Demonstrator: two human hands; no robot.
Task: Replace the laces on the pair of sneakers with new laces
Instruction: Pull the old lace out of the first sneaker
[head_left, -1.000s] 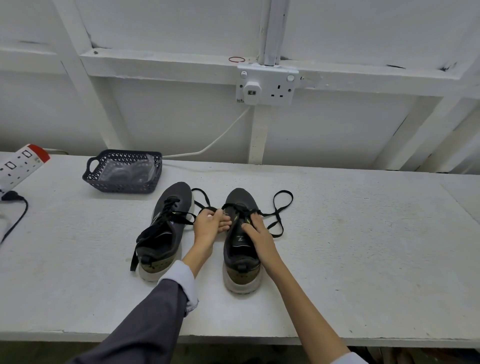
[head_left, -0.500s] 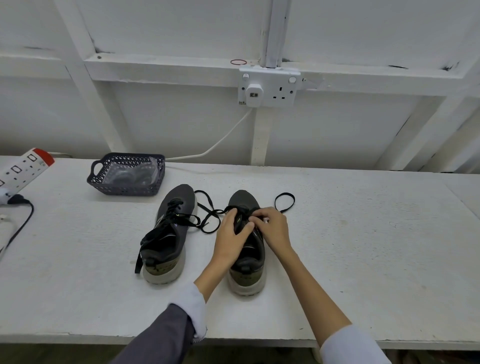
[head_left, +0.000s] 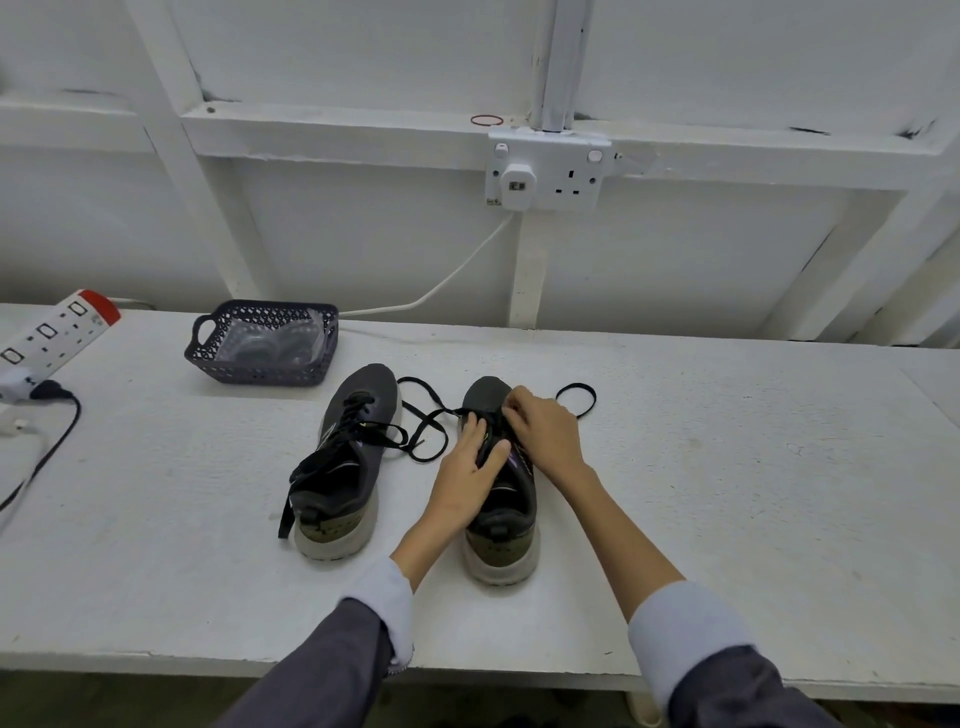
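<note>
A white double wall socket sits on a horizontal rail of a white-painted panelled wall, with a pale conduit rising straight above it, a white post running down below it and a thin red ring lying on the rail just up-left of it. From a white plug in the socket's left outlet a white cable droops down and left to the long, rough-topped white table that spans the view below the socket. Far down-left of the socket a white power strip with a red end lies on the table, under soft, even light.
</note>
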